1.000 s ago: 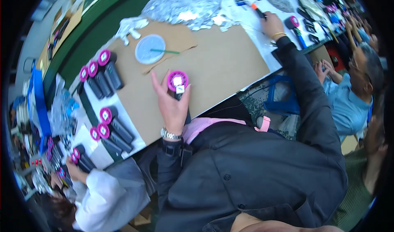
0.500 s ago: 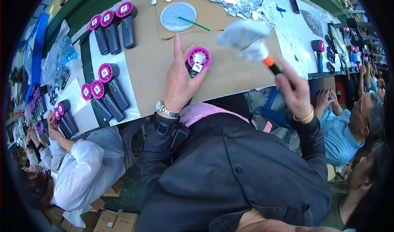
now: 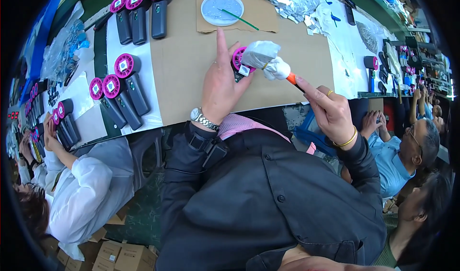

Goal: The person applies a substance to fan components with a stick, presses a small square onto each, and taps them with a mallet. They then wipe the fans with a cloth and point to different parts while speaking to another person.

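My left hand (image 3: 220, 86) holds a handheld fan (image 3: 236, 56) with a round magenta head, its index finger stretched out past it. A small square white piece (image 3: 244, 70) shows at the fan's lower rim, close to my thumb. In my right hand (image 3: 330, 109) is a hammer with an orange and black handle (image 3: 293, 80). Its head is wrapped in white material (image 3: 262, 55) and covers part of the fan's face. From this view I cannot tell whether the hammer touches the fan. The fan's handle is mostly hidden by my left hand.
Beyond my left hand, a round tray (image 3: 206, 15) holds clear fluid and a green stick (image 3: 239, 19). Several fans (image 3: 125, 65) lie at the left. A pile of small silvery pieces (image 3: 292, 2) is at the back. Co-workers sit on both sides.
My right hand has brought the wrapped hammer down and left, from beside the fan to over its face. The left hand keeps its hold on the fan. The whole view has shifted slightly.
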A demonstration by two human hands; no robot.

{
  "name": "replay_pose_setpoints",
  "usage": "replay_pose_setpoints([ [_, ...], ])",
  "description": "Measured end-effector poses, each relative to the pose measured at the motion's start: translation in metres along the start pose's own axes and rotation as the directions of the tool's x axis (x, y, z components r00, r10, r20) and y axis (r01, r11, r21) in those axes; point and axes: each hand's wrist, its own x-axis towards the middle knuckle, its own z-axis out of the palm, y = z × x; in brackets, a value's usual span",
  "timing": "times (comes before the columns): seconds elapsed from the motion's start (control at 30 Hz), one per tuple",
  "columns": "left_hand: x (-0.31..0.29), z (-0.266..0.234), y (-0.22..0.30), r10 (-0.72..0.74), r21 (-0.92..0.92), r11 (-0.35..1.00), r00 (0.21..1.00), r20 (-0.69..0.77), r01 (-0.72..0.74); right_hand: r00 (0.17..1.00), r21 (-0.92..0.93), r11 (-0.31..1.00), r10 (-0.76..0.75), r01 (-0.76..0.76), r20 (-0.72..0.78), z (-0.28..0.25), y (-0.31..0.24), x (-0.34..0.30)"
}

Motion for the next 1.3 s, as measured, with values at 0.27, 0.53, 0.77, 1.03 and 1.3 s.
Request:
replay_pose_setpoints([
  [0.27,0.000,-0.004,0.006,-0.102,-0.021,0.994,0.994,0.045,0.103,0.970,0.019,0.991,-0.127,0.134,-0.206,-0.019,-0.015,0.000],
  [0.53,-0.002,0.004,-0.004,0.011,0.024,1.000,1.000,-0.006,-0.010,0.991,0.067,0.996,-0.056,0.064,-0.118,-0.019,-0.009,0.008],
  [0.77,0.000,0.003,0.000,-0.005,0.010,1.000,1.000,-0.008,0.005,0.997,-0.086,0.995,-0.059,0.055,-0.051,-0.020,-0.011,0.009],
  [1.03,0.000,0.002,-0.001,-0.002,0.022,1.000,1.000,0.004,0.002,0.992,0.037,0.999,-0.021,0.026,-0.123,-0.031,-0.014,0.014],
  [1.3,-0.001,0.006,-0.001,0.012,-0.022,1.000,1.000,-0.003,-0.012,0.999,-0.084,0.996,-0.037,0.035,-0.018,-0.018,-0.007,0.009],
])
